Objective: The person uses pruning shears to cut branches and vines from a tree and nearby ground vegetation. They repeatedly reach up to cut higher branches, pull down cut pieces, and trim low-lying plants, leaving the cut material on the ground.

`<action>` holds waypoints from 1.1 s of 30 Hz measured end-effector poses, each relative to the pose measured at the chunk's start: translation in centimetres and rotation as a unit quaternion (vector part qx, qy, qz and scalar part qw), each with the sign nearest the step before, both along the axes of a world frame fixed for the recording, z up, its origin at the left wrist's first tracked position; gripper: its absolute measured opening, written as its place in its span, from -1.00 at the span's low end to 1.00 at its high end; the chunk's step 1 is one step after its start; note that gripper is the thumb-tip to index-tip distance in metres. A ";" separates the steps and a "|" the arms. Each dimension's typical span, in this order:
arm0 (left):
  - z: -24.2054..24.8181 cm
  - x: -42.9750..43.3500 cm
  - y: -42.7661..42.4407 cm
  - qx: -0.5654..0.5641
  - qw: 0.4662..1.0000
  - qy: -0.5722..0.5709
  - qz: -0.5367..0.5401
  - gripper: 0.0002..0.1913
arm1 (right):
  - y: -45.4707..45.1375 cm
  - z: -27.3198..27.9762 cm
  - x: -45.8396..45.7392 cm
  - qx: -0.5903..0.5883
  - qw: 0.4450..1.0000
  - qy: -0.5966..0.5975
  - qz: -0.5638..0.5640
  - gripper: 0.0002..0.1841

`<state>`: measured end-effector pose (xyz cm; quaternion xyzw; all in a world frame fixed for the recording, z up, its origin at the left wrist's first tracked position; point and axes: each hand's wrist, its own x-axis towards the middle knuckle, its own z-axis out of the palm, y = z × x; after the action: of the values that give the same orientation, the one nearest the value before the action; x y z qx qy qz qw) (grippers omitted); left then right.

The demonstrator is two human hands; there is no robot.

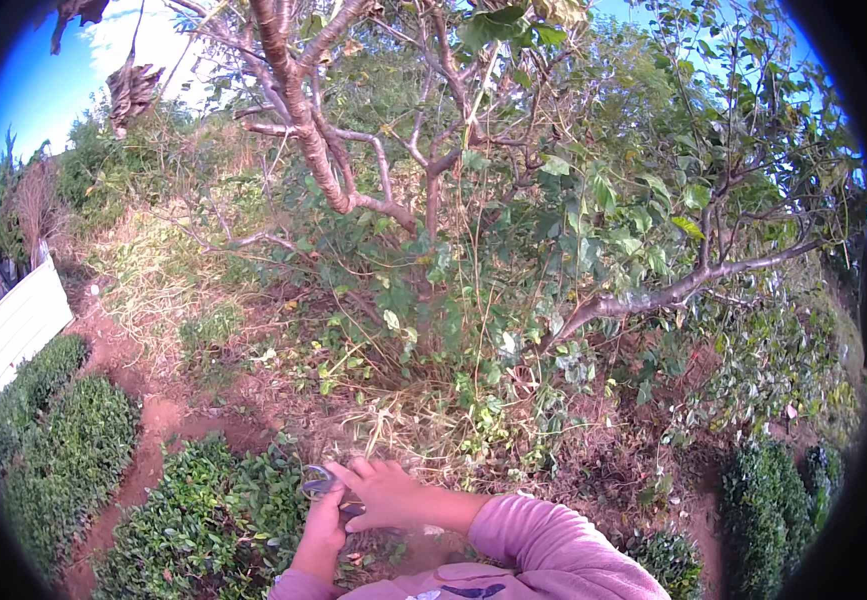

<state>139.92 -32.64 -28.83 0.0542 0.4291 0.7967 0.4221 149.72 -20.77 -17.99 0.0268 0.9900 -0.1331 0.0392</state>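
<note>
Pruning shears (319, 481) are held low in front of my body, their curved metal blades pointing to the left. My left hand (325, 517) is closed around them from below, its thumb up along the tool. Across the shears lies my right hand (392, 495), palm down, with the fingers partly spread over the tool between the two hands. Whether the right hand grips it or only touches it is hidden. Just beyond my hands are dry grass stalks (381, 431) on the ground.
A many-stemmed tree (302, 112) rises ahead, vines around its base. One low branch (651, 300) reaches far to the right. Clipped green shrubs (185, 510) grow at the left, beside a bare soil path (155, 427) and a white corrugated panel (13, 337). A dried leaf (131, 94) hangs upper left.
</note>
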 end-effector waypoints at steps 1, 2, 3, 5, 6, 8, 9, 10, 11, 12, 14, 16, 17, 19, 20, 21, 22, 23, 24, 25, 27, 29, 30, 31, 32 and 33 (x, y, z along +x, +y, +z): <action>-0.2 -0.3 0.4 0.004 1.000 -0.011 0.009 -0.68 | 0.8 0.6 0.0 -0.035 0.996 0.078 0.039 -0.07; -0.5 -0.4 0.7 0.020 1.000 0.008 0.020 -0.66 | 1.7 1.6 0.0 -0.066 0.982 0.156 0.078 -0.19; -0.7 -0.7 1.1 0.015 0.999 0.009 0.038 -0.68 | 2.9 3.0 0.4 -0.081 0.972 0.197 0.104 -0.31; -1.3 -1.0 1.6 -0.055 0.996 -0.003 0.067 -0.69 | 5.5 7.3 2.2 -0.382 0.878 0.264 0.115 -0.63; -1.5 -1.3 2.1 -0.031 0.998 0.009 0.060 -0.69 | 6.4 9.7 4.1 -0.437 0.796 0.379 0.179 -0.74; -2.1 -1.6 3.2 -0.031 0.996 0.031 0.071 -0.69 | 7.5 14.3 8.6 -0.590 0.662 0.386 0.256 -0.61; -2.4 -1.7 3.9 -0.029 0.996 0.017 0.078 -0.69 | 7.4 16.1 10.3 -0.591 0.607 0.431 0.310 -0.52; -2.7 -1.8 4.6 -0.042 0.997 0.018 0.069 -0.69 | 7.8 17.8 11.9 -0.572 0.584 0.434 0.379 -0.48; -3.0 -1.7 5.5 -0.051 0.996 0.029 0.066 -0.70 | 7.8 19.1 13.0 -0.577 0.544 0.415 0.446 -0.48; -3.2 -1.6 6.0 -0.040 0.998 0.012 0.044 -0.70 | 7.6 20.0 13.8 -0.571 0.528 0.420 0.467 -0.48; -3.3 -1.3 7.2 -0.049 0.998 0.036 0.021 -0.70 | 7.3 21.2 15.1 -0.537 0.518 0.451 0.490 -0.48; -2.9 -0.9 7.9 -0.050 0.997 0.049 0.013 -0.70 | 7.3 21.6 15.5 -0.540 0.495 0.453 0.508 -0.48; -2.7 -0.7 8.1 -0.056 0.997 0.048 0.013 -0.69 | 7.3 21.7 15.4 -0.539 0.489 0.454 0.514 -0.48; -2.0 -0.4 8.4 -0.063 0.997 0.051 0.016 -0.69 | 7.1 21.6 15.4 -0.538 0.480 0.455 0.522 -0.49; -1.7 -0.4 8.2 -0.063 0.997 0.052 0.002 -0.68 | 7.0 21.4 15.3 -0.540 0.476 0.455 0.524 -0.49; -1.4 -0.4 8.2 -0.066 0.997 0.048 0.001 -0.68 | 7.1 21.3 15.1 -0.537 0.471 0.454 0.533 -0.49; -1.3 -0.4 8.1 -0.067 0.997 0.044 0.000 -0.68 | 6.9 21.1 14.9 -0.538 0.469 0.452 0.535 -0.49; -1.3 -0.4 7.9 -0.068 0.997 0.038 0.000 -0.68 | 6.8 21.0 14.7 -0.540 0.467 0.449 0.538 -0.49; -1.4 -0.5 7.8 -0.059 0.997 0.042 0.000 -0.68 | 6.5 20.9 14.6 -0.542 0.466 0.449 0.536 -0.49; -1.6 -0.6 7.6 -0.050 0.998 0.045 0.001 -0.68 | 6.3 20.7 14.4 -0.544 0.465 0.448 0.536 -0.49; -2.2 -0.9 7.3 -0.035 0.999 0.028 0.012 -0.69 | 6.1 20.7 14.2 -0.548 0.462 0.449 0.534 -0.49; -2.9 -1.2 7.1 -0.023 0.999 -0.009 0.031 -0.69 | 6.0 20.8 14.0 -0.552 0.460 0.446 0.533 -0.49; -3.1 -1.3 6.9 -0.033 0.999 -0.011 0.037 -0.69 | 5.8 20.9 13.9 -0.553 0.460 0.447 0.532 -0.49; -3.3 -1.5 6.8 -0.041 0.998 -0.011 0.042 -0.69 | 5.7 21.0 13.7 -0.554 0.462 0.446 0.530 -0.49; -3.5 -1.6 6.6 -0.050 0.998 -0.012 0.047 -0.69 | 5.5 21.1 13.5 -0.556 0.461 0.445 0.530 -0.49; -3.6 -1.7 6.5 -0.052 0.997 -0.011 0.050 -0.69 | 5.3 21.1 13.2 -0.557 0.461 0.443 0.530 -0.49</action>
<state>138.21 -26.17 -32.39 0.0014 0.4672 0.7942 0.3885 162.91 -15.46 3.13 -0.5932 0.4143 -0.6036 -0.3349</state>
